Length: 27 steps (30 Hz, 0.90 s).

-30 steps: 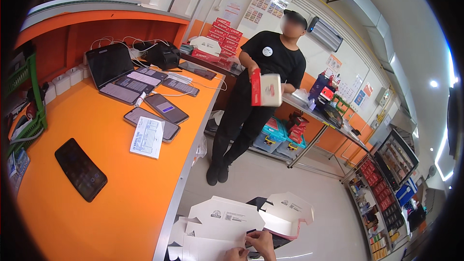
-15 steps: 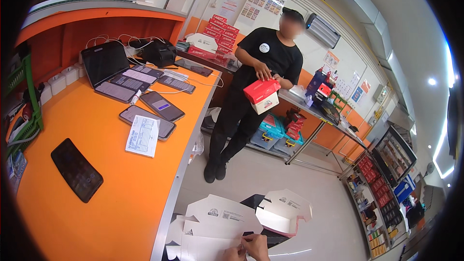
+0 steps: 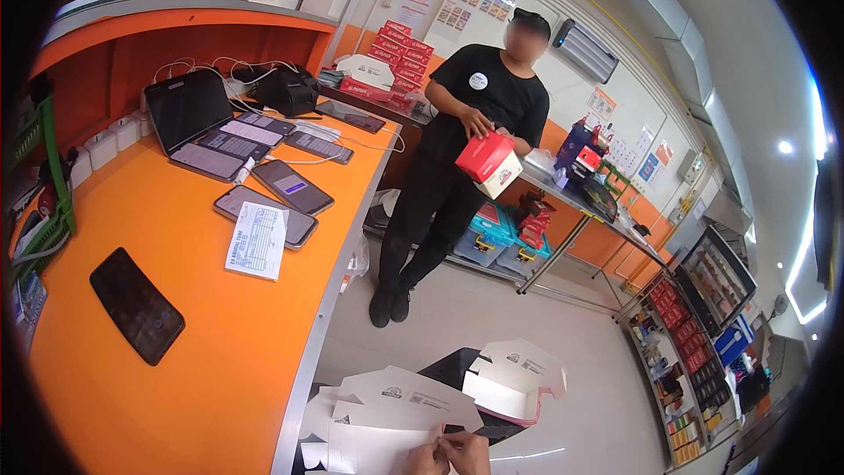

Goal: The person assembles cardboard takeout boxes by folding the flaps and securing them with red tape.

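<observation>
At the lower edge, my left hand (image 3: 424,459) and my right hand (image 3: 464,453) meet with their fingers closed. Both pinch the near right corner of a white, partly folded cardboard box (image 3: 374,413), its lid flap standing up on the far side. The exact fold between the fingertips is hidden. Just beyond my right hand rests a second cardboard box (image 3: 503,394), open, white inside with a reddish rim. Something black lies beneath and behind the boxes.
On my left is an orange counter (image 3: 229,325) with a dark phone (image 3: 136,306), several more phones, a laptop (image 3: 189,119) and a paper slip (image 3: 257,242). A person (image 3: 492,79) in black stands ahead, holding a red-and-white box (image 3: 486,158). Stacked red boxes (image 3: 409,62) stand behind.
My hands stay together at the box corner with a slight shift of the fingers. The co-worker's red-and-white box has tilted and moved a little right.
</observation>
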Each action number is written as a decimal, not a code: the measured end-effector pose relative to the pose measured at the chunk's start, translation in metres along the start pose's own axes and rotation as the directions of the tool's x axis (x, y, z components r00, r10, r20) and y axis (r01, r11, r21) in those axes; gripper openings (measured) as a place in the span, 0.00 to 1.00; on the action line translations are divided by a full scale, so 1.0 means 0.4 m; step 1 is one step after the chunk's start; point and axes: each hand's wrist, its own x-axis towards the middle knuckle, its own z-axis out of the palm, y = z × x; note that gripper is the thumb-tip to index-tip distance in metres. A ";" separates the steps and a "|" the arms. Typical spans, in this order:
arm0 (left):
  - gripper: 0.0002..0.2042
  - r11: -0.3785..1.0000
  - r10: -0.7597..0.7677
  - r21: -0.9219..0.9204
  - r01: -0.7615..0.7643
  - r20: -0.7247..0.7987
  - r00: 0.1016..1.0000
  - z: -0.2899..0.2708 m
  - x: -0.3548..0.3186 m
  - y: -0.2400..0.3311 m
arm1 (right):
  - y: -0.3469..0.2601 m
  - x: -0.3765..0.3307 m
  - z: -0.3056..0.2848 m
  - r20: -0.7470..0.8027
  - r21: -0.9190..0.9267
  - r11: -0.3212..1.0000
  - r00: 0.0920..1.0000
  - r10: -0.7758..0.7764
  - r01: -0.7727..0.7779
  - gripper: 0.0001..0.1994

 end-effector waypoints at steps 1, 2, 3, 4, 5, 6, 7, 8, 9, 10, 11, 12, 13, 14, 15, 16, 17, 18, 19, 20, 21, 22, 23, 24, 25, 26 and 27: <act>0.12 1.000 -0.005 -0.011 0.005 -0.022 1.000 0.008 -0.003 -0.014 | -0.023 -0.001 -0.016 -0.001 0.085 0.992 0.996 0.091 -0.091 0.11; 0.11 1.000 -0.009 -0.026 0.008 -0.039 0.999 0.012 -0.004 -0.013 | -0.031 -0.003 -0.030 0.003 0.166 0.969 0.983 0.185 -0.183 0.12; 0.11 1.000 -0.016 -0.017 0.016 -0.007 1.000 0.013 -0.005 -0.014 | -0.019 -0.006 -0.032 0.066 0.221 0.940 0.965 0.252 -0.260 0.14; 0.11 1.000 -0.024 -0.008 0.024 0.025 0.999 0.012 -0.004 -0.015 | 0.000 -0.008 -0.030 0.133 0.270 0.902 0.941 0.312 -0.337 0.15; 0.11 0.999 -0.032 0.002 0.032 0.057 0.998 0.008 -0.004 -0.014 | 0.013 -0.010 -0.029 0.202 0.313 0.855 0.908 0.366 -0.414 0.17; 0.11 1.000 0.007 0.025 -0.008 0.060 0.998 0.008 -0.004 -0.017 | 0.024 -0.010 -0.029 0.236 0.296 0.858 0.903 0.360 -0.419 0.17; 0.11 0.998 0.045 0.047 -0.048 0.063 0.997 0.008 -0.001 -0.020 | 0.032 -0.008 -0.029 0.269 0.279 0.862 0.896 0.353 -0.423 0.17; 0.11 0.994 0.084 0.070 -0.088 0.067 0.994 0.008 0.002 -0.024 | 0.041 -0.006 -0.026 0.303 0.262 0.866 0.888 0.345 -0.426 0.18; 0.11 0.994 0.098 0.039 -0.100 0.065 0.993 0.015 0.004 -0.026 | 0.095 -0.008 0.003 0.290 0.365 0.832 0.900 0.324 -0.417 0.15; 0.11 0.993 0.113 0.006 -0.114 0.066 0.991 0.026 0.005 -0.028 | 0.187 -0.017 0.053 0.272 0.462 0.790 0.912 0.307 -0.403 0.12; 0.11 0.992 0.124 -0.021 -0.123 0.059 0.990 0.029 0.006 -0.031 | 0.246 -0.027 0.089 0.258 0.556 0.738 0.923 0.284 -0.383 0.10; 0.10 0.994 0.101 -0.032 -0.100 0.056 0.993 0.029 0.006 -0.031 | 0.263 -0.038 0.098 0.256 0.515 0.785 0.936 0.241 -0.343 0.11; 0.10 0.996 0.079 -0.044 -0.077 0.052 0.996 0.029 0.007 -0.029 | 0.281 -0.046 0.104 0.255 0.472 0.829 0.947 0.197 -0.300 0.12; 0.10 0.997 0.058 -0.056 -0.055 0.048 0.997 0.030 0.008 -0.027 | 0.290 -0.048 0.108 0.256 0.428 0.868 0.955 0.150 -0.251 0.12; 0.10 0.991 0.079 -0.109 -0.075 0.031 0.996 0.018 0.009 -0.004 | 0.256 -0.045 0.099 0.239 0.462 0.848 0.957 0.164 -0.260 0.13; 0.10 0.982 0.099 -0.161 -0.096 0.011 0.995 0.005 0.004 0.024 | 0.220 -0.048 0.084 0.222 0.496 0.826 0.959 0.177 -0.267 0.13; 0.10 0.969 0.120 -0.214 -0.119 -0.009 0.993 -0.014 0.001 0.063 | 0.167 -0.048 0.058 0.205 0.528 0.805 0.960 0.191 -0.272 0.13; 0.10 0.964 0.141 -0.226 -0.140 -0.012 0.990 -0.035 0.001 0.103 | 0.114 -0.045 0.028 0.183 0.588 0.771 0.969 0.165 -0.242 0.14; 0.11 0.961 0.154 -0.237 -0.144 0.024 0.988 -0.034 0.003 0.141 | 0.080 -0.052 -0.009 0.153 0.651 0.722 0.972 0.177 -0.234 0.15; 0.11 0.955 0.173 -0.250 -0.159 0.033 0.984 -0.045 -0.001 0.169 | 0.038 -0.053 -0.035 0.126 0.705 0.678 0.978 0.166 -0.206 0.15; 0.12 0.956 0.212 -0.204 -0.210 -0.012 0.977 -0.051 -0.004 0.185 | 0.001 -0.047 -0.052 0.076 0.712 0.679 0.981 0.178 -0.178 0.16; 0.12 0.954 0.253 -0.154 -0.258 -0.055 0.966 -0.056 -0.008 0.197 | -0.032 -0.042 -0.063 0.026 0.717 0.681 0.981 0.190 -0.151 0.17; 0.13 0.946 0.297 -0.105 -0.306 -0.096 0.950 -0.058 -0.010 0.204 | -0.049 -0.041 -0.069 -0.026 0.719 0.685 0.979 0.200 -0.121 0.18; 0.15 0.955 0.268 -0.117 -0.271 -0.047 0.962 -0.061 -0.012 0.206 | -0.054 -0.046 -0.068 -0.023 0.745 0.641 0.953 0.302 -0.185 0.19; 0.15 0.952 0.273 -0.126 -0.279 -0.058 0.960 -0.062 -0.016 0.208 | -0.036 -0.051 -0.057 -0.014 0.727 0.659 0.955 0.298 -0.194 0.19; 0.16 0.948 0.281 -0.139 -0.288 -0.071 0.957 -0.060 -0.019 0.212 | -0.002 -0.057 -0.042 -0.008 0.706 0.679 0.956 0.292 -0.201 0.19; 0.16 0.943 0.287 -0.148 -0.297 -0.085 0.954 -0.057 -0.019 0.213 | 0.012 -0.057 -0.035 0.001 0.687 0.697 0.959 0.285 -0.207 0.19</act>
